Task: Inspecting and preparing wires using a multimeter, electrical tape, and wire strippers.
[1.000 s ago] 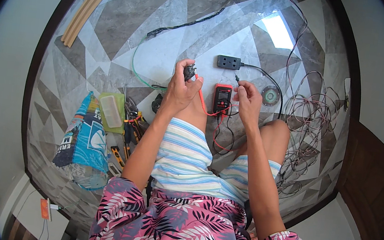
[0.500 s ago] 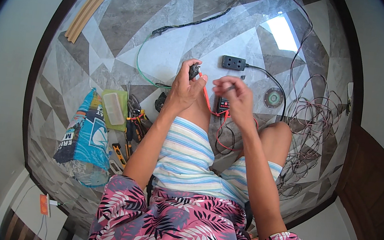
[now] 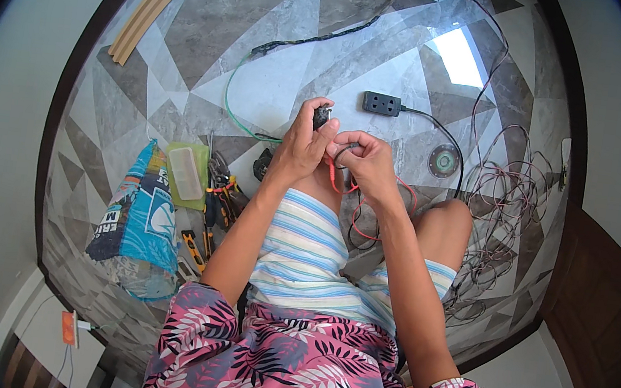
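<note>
My left hand (image 3: 301, 146) is closed around a small black part (image 3: 321, 117) with a rough-looking top; its exact kind is not clear. A red test lead (image 3: 333, 175) hangs just below that hand's thumb. My right hand (image 3: 370, 166) has come up against the left, fingers pinched on a black test lead (image 3: 345, 150) that curves between them. The lead's tip is hidden by the fingers. Beneath the right hand, the small meter is almost wholly covered. Slack red and black leads (image 3: 356, 219) loop down between my legs.
A black socket block (image 3: 381, 103) with a cord lies ahead. To the right are a round disc (image 3: 443, 161) and tangled wires (image 3: 509, 187). On the left are pliers and cutters (image 3: 223, 195), a green box (image 3: 186, 175) and a blue bag (image 3: 140, 220). A taped cable (image 3: 314, 38) runs across the floor.
My right hand has moved left and slightly down to meet the left hand, bringing the black lead along. The meter, visible before, is now covered. My left hand keeps its hold on the black part.
</note>
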`<state>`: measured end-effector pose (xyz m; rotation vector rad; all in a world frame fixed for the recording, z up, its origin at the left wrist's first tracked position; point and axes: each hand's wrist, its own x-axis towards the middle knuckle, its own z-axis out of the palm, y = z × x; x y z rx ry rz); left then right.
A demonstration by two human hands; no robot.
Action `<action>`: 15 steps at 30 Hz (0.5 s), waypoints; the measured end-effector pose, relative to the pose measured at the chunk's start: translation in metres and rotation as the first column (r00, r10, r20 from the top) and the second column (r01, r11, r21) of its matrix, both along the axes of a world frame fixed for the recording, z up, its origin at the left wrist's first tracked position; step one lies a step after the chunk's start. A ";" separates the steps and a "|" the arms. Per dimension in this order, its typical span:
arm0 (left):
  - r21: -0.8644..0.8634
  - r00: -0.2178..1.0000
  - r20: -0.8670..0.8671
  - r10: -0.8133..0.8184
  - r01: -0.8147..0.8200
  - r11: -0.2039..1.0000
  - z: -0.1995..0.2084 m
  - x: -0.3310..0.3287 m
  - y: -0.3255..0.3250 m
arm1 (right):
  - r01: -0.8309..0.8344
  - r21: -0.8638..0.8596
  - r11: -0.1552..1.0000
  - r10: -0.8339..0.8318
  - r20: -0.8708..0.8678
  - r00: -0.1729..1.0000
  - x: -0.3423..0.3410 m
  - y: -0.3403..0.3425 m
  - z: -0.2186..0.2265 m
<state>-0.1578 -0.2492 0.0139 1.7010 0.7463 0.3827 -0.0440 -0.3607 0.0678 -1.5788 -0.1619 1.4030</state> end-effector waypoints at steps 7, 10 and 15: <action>-0.174 0.998 -0.046 -0.044 0.035 0.984 0.004 -0.003 0.002 | 0.226 0.118 0.967 -0.205 -0.165 0.965 -0.005 -0.003 -0.011; -0.172 0.999 -0.016 -0.037 0.034 0.985 0.002 -0.004 0.002 | 0.167 0.115 0.979 -0.161 -0.058 0.985 -0.006 -0.003 -0.008; -0.102 0.996 -0.029 -0.082 0.078 0.992 0.004 -0.003 0.001 | 0.089 0.099 0.991 -0.092 0.032 0.995 -0.005 -0.009 -0.011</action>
